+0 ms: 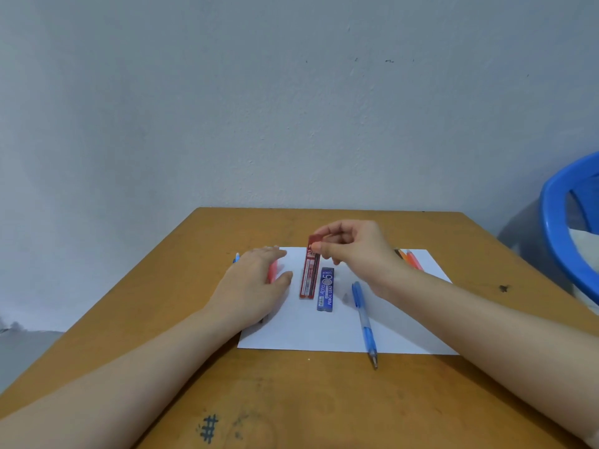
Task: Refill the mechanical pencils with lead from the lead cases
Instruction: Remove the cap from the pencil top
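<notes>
On the near part of the wooden tabletop (291,400) there is a hash mark (209,427) drawn in dark ink. Further away lies a white sheet of paper (324,335). A blue mechanical pencil (364,322) lies across its near edge, with the tip pointing to the person. Left of it, the blue lead case (325,290) lies flat on the sheet, just beside the red lead case (309,277). The left hand (252,280) rests palm down on a pink pencil (272,270), its fingers (272,254) relaxed and nearly straight. The right hand (353,251) pinches the far end of the red lead case between thumb and index finger. Behind this hand, orange pencils (410,257) lie on the sheet. At the right edge stands a blue plastic chair (557,222), before a grey wall (291,108).
</notes>
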Tool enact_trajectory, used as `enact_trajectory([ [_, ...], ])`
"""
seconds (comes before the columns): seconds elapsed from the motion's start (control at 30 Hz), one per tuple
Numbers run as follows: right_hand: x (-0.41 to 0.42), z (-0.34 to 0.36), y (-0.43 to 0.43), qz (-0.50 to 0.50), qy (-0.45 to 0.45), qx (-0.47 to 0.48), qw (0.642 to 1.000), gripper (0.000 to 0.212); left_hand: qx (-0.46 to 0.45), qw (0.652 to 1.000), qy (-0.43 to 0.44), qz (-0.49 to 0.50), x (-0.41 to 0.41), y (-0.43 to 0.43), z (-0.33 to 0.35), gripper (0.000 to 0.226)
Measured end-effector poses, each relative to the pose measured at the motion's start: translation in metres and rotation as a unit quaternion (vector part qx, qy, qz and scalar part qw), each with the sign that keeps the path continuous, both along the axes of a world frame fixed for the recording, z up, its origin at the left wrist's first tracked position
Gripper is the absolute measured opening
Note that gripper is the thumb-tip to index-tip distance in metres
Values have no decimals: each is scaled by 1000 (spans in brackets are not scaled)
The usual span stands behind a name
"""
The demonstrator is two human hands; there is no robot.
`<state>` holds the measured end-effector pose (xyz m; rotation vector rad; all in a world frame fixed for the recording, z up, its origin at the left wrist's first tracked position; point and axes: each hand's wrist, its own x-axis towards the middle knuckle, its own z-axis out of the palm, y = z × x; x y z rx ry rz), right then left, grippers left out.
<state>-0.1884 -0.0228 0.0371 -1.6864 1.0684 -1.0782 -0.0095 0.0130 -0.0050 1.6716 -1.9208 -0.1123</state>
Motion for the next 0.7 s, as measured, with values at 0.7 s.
enact_trajectory([
  [0.7, -13, 23, 9, 80, -176, 2, 981, 32, -255, 962, 62, -73, 1, 7, 12, 40],
])
